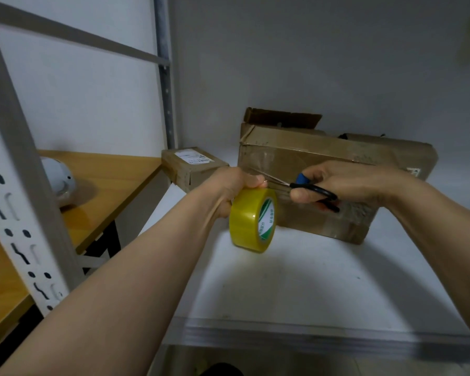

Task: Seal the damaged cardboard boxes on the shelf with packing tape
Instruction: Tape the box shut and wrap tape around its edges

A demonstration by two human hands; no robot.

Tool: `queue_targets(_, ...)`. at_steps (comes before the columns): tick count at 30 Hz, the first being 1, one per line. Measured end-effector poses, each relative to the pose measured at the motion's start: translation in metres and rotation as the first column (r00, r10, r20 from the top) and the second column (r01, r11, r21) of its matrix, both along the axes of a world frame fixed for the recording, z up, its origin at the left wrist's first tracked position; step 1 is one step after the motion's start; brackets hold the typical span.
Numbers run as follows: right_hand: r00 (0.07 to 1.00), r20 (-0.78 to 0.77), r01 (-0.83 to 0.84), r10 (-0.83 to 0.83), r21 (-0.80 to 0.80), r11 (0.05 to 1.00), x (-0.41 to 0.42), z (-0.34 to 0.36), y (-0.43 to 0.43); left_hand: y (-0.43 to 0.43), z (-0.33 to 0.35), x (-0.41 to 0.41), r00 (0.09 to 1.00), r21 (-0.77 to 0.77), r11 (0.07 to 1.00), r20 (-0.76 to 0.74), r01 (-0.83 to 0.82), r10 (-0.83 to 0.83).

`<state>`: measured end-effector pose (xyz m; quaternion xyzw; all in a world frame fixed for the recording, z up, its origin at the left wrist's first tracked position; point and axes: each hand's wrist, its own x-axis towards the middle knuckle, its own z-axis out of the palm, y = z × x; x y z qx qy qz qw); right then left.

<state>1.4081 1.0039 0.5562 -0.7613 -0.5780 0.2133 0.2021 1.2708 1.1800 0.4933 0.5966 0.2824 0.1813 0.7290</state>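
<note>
— While the left hand (235, 185) grips the tape roll (251, 222), where is the box (310, 158)?
— On the shelf (296, 280), just behind. Right hand (347, 183) holds scissors (296, 185) beside the roll. Risk: lost tension lets the cut end stick back.

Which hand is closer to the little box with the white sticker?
Left. The left hand, holding the yellow tape roll, is just right of the little box. The right hand, holding the scissors, is farther right, before the big box.
</note>
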Motion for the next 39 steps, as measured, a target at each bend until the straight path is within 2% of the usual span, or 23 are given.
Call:
queue_targets(13, 1.000, -0.013, -0.019, 0.020, 0.021, 1.000, -0.015, 0.009, 0.008, -0.001, 0.000, -0.001, 0.999, 0.049, 0.999, 0.038, 0.015, -0.017)
queue_targets(20, 1.000, -0.020, -0.012, 0.012, 0.019, 1.000, -0.002, 0.006, 0.000, 0.001, 0.003, -0.011, 0.999, 0.063, 0.997, 0.012, 0.040, -0.041)
queue_targets(24, 1.000, -0.020, -0.018, 0.017, -0.061, 0.998, 0.011, -0.002, -0.009, 0.007, 0.008, -0.025, 0.999, 0.107, 0.994, 0.023, 0.023, -0.026)
queue_targets(29, 0.993, 0.106, 0.001, 0.046, -0.399, 0.917, 0.005, -0.027, -0.006, 0.006, 0.006, -0.034, 0.993, 0.119, 0.988, 0.052, 0.099, -0.106)
queue_targets(35, 0.973, 0.232, 0.083, 0.014, -0.405, 0.910, -0.002, -0.055, -0.007, 0.002, 0.005, -0.047, 0.986, 0.055, 0.994, 0.130, 0.096, -0.103)
queue_targets(37, 0.945, 0.326, 0.116, 0.043, -0.454, 0.883, -0.013, -0.054, -0.007, 0.001, 0.007, -0.051, 0.988, 0.053, 0.997, 0.137, 0.062, -0.068)
queue_targets(39, 0.877, 0.469, 0.162, 0.109, -0.501, 0.850, -0.022, -0.052, -0.006, -0.003, 0.011, -0.054, 0.990, 0.055, 0.998, 0.143, 0.007, -0.015)
